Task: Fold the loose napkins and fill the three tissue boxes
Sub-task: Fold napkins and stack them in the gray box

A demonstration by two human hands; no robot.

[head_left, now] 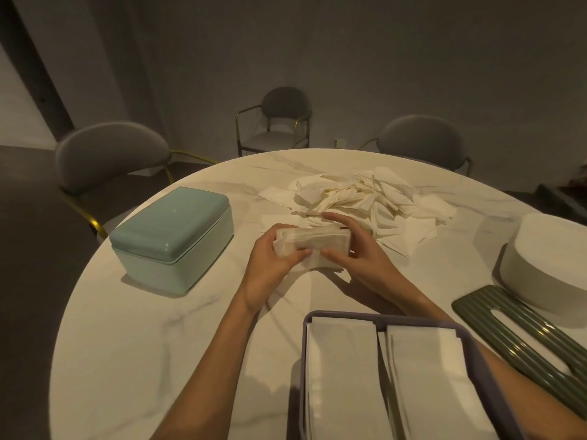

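Both the left hand [275, 253] and right hand [355, 249] gripped a folded napkin bundle [313, 246] above the table [165, 328], and squaring its edges first would probably ease it into the purple box [305, 350].

Dining room: round marble table [133, 328] (upholstered chairs [108, 154] around)
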